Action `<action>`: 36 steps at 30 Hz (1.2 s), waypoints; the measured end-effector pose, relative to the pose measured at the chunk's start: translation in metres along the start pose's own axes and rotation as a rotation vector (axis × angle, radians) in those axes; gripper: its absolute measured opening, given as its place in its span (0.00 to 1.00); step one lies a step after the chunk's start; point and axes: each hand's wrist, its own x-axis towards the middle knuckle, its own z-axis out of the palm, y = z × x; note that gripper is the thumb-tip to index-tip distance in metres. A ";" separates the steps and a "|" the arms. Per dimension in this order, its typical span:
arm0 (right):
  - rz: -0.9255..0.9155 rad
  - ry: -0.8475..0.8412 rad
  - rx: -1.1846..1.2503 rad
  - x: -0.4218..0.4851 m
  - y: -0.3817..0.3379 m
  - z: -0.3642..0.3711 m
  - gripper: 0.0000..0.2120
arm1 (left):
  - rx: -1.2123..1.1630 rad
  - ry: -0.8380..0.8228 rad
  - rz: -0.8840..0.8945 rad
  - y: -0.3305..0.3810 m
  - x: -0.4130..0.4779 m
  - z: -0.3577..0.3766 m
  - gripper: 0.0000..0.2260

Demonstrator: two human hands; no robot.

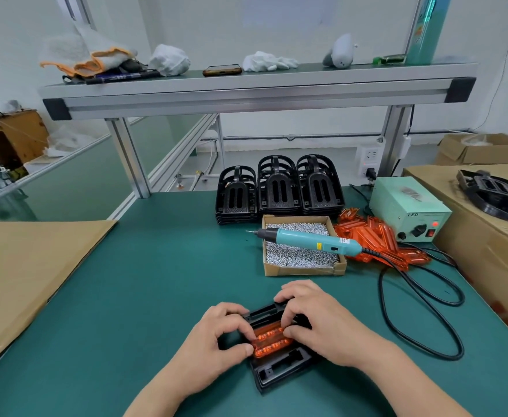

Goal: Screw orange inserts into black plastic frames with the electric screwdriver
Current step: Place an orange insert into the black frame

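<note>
Head view, looking down on a left hand (216,335) and a right hand (315,320) closed together over one orange insert (272,341), fingertips and thumbs curled and pinching it into the slot of a black frame (282,368) lying flat directly beneath the grip. Judged to be seating the part, with no screw driven yet. Press evenly at both ends until flush, and check for rocking before letting go. Keep one hand on the frame when reaching for the electric screwdriver (306,240), resting beyond the grip and slightly right across a box of screws (300,257). Hold the bit upright over each hole to avoid cross-threading or cracking the thin orange plastic. Mind the black cable (381,296) looping right of the grip.

Underneath, a green mat (156,281), smooth and probably slippery under hard plastic. Farther beyond the grip, stacked frames (276,191); right of the screw box, a heap of spare inserts (376,239) and a pale power unit (406,209) showing a red light. Left of the grip, flat cardboard (21,275); far right, a carton (472,251). Above and beyond, an aluminium shelf (246,94) holding cloths (96,60) and a phone (222,70).
</note>
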 end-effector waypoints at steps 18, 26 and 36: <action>0.010 0.017 -0.144 0.005 -0.009 0.002 0.05 | 0.233 -0.054 0.011 0.002 0.000 0.009 0.44; 0.048 0.080 -0.129 0.013 -0.008 -0.009 0.06 | 0.171 -0.053 0.016 -0.002 0.006 0.002 0.37; 0.094 0.033 -0.150 0.008 -0.004 -0.001 0.05 | 0.185 -0.063 0.001 -0.004 0.007 0.006 0.39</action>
